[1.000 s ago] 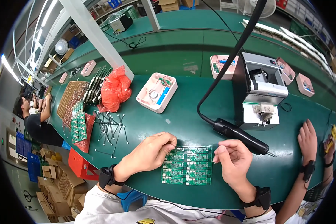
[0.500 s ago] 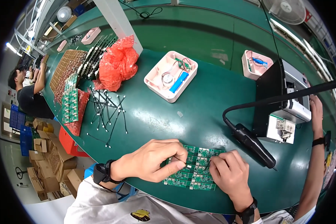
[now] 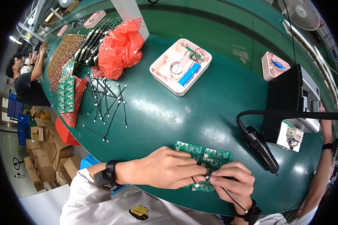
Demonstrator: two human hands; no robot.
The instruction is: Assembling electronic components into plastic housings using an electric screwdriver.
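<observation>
A panel of green circuit boards (image 3: 189, 147) lies on the table in front of me, partly covered by both hands. My left hand (image 3: 172, 168) reaches across it, palm down, fingers closed together. A short stretch of black cable with a white plug (image 3: 196, 185) sticks out below those fingers; their grip on it is partly hidden. Beside its fingertips, my right hand (image 3: 234, 180) pinches a small white plug (image 3: 207, 177) close above the boards. From the right hand a black cable (image 3: 231, 196) runs down toward the wrist. Whether these are one cable is unclear.
Loose black cables (image 3: 105, 97) lie at left, by a stack of boards (image 3: 66, 92) and red bubble wrap (image 3: 120, 48). A pink-white tray (image 3: 169, 84) holds a blue cylinder. To the right are a black handheld tool (image 3: 261, 150), a machine (image 3: 285, 101) and another person's arm (image 3: 321, 168).
My left hand has moved right, its fingertips now close to my right hand's. The right hand has turned, with cable showing along its underside. The whole view has shifted slightly.
</observation>
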